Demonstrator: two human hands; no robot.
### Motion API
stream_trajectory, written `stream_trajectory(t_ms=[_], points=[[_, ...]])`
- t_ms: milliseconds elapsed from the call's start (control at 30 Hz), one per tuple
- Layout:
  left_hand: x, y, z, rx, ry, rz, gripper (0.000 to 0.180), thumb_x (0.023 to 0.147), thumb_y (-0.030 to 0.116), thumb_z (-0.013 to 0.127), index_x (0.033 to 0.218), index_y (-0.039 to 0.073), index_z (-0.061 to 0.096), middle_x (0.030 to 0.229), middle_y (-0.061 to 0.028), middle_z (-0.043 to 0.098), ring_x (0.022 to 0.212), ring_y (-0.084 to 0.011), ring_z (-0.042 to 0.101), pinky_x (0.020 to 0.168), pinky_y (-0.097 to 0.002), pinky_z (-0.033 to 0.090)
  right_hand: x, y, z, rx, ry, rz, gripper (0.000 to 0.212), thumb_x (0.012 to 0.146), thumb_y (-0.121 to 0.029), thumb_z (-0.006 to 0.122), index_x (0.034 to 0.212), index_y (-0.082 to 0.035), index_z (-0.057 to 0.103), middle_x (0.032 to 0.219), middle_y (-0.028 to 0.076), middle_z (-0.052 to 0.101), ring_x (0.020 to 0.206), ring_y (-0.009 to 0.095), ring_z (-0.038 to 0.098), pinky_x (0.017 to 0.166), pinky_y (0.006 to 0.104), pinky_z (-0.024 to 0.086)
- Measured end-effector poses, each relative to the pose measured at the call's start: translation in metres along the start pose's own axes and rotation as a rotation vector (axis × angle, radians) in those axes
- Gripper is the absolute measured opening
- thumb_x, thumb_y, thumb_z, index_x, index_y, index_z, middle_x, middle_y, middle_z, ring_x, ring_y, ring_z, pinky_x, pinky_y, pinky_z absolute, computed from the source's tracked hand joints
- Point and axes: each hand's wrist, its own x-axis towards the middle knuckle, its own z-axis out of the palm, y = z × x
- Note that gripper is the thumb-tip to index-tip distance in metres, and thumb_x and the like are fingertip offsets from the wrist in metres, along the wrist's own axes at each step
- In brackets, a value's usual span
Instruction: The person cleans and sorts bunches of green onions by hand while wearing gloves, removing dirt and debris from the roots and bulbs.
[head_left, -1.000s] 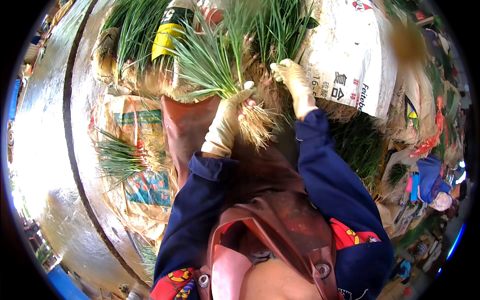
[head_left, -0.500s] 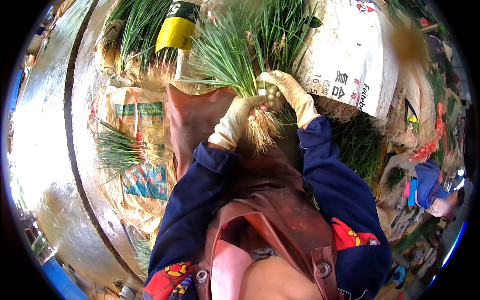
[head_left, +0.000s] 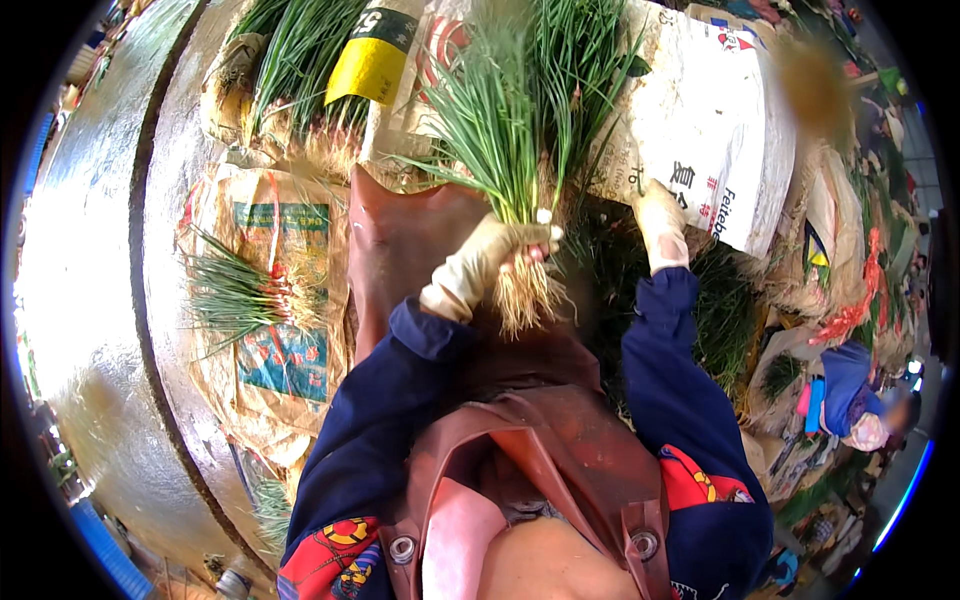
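Observation:
My gloved left hand (head_left: 490, 262) is closed around a bunch of spring onions (head_left: 512, 170) just above the roots. The green leaves point away from me, and the pale, stringy roots hang below my fist over the brown apron (head_left: 405, 235). My gloved right hand (head_left: 662, 222) is apart from the bunch, over the near edge of a white printed sack (head_left: 735, 130). Its fingers are mostly hidden behind the hand, so I cannot tell whether they hold anything. More spring onions (head_left: 580, 70) lie beyond the held bunch, beside the sack.
On the left, a smaller bunch of spring onions (head_left: 245, 290) lies on a tan woven sack (head_left: 220, 375). Beyond it are more onions (head_left: 300, 70) beside a yellow and black piece of packaging (head_left: 365, 70). Loose greens (head_left: 730, 310) lie right of my knees. Another person (head_left: 855, 395) is at the far right.
My right hand has left the bunch and moved right to the white sack's edge. My left hand keeps hold of the spring onions, now slightly nearer to me and more upright.

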Motion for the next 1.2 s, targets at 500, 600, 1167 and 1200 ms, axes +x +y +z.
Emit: stream_trajectory(t_ms=[500,600,1167,1200], points=[[-0.066,-0.036,0.028,0.019,-0.092,0.124,0.017,0.076,-0.002,0.065,0.092,0.0,0.059,0.068,-0.0017,0.058,0.05,-0.008,0.051,0.046,-0.0223,0.042,0.018,-0.052,-0.068,1.164,0.352,-0.451,0.039,0.095,-0.035,0.045,0.121,-0.007,0.052,0.08,0.001,0.054,0.071,0.011,0.051,0.07,0.0259,0.045],[-0.107,-0.018,0.016,0.242,-0.017,0.03,0.019,0.076,0.007,0.068,0.092,0.004,0.061,0.065,-0.0012,0.057,0.05,-0.0055,0.05,0.045,-0.0207,0.041,0.01,-0.002,-0.087,1.38,0.596,-0.289,0.047,0.093,-0.049,0.041,0.117,-0.01,0.054,0.096,0.003,0.056,0.091,0.015,0.051,0.087,0.0278,0.039],[-0.133,-0.044,0.063,0.991,0.284,0.872,0.024,0.074,0.018,0.065,0.094,0.005,0.061,0.063,-0.0148,0.059,0.057,-0.0319,0.06,0.054,-0.0414,0.048,-0.123,0.024,0.062,1.575,-0.736,-0.557,0.046,0.093,-0.026,0.046,0.135,-0.008,0.039,0.126,0.008,0.052,0.112,0.017,0.051,0.096,0.0356,0.042],[-0.14,-0.043,0.061,0.83,0.118,0.7,0.024,0.075,0.017,0.065,0.094,0.004,0.061,0.061,-0.0114,0.058,0.054,-0.0267,0.059,0.051,-0.0382,0.046,-0.131,-0.014,0.044,1.493,-0.762,-0.654,0.047,0.091,-0.025,0.049,0.135,-0.009,0.039,0.123,0.008,0.054,0.106,0.016,0.055,0.092,0.0346,0.045]])
